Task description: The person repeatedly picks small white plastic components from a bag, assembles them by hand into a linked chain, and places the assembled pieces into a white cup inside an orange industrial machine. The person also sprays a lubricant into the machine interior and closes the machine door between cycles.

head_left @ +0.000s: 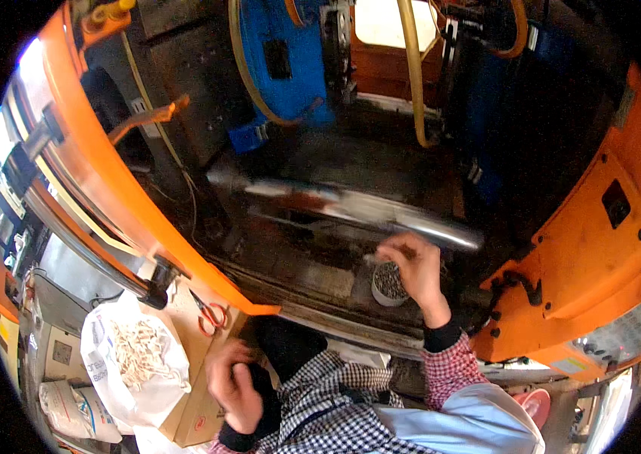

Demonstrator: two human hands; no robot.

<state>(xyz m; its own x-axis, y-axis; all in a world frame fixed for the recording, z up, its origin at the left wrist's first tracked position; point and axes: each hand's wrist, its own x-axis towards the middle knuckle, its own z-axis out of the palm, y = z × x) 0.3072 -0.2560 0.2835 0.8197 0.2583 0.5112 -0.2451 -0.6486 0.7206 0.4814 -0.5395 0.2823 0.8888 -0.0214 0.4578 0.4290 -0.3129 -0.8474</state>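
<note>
My right hand [416,268] is above a small white cup [391,297] of small dark metal pieces, inside the machine opening. Its thumb and fingers are pinched together; whatever may be between them is too small to make out. Just beyond it lies a shiny metal bar [411,219], slanting across the opening and partly blurred. My left hand [235,387] is low beside a cardboard box [198,397], its fingers curled and smeared by motion. Close to that hand, a white plastic bag [104,371] holds many small beige pieces [138,352]. Red-handled scissors or snips [212,318] lie on the cardboard.
An orange machine frame [150,223] borders the opening on the left, with an orange panel [593,250] on the right. Yellowish hoses [413,76] hang at the back near blue machine parts [297,76]. A pink container [536,405] stands behind my right arm.
</note>
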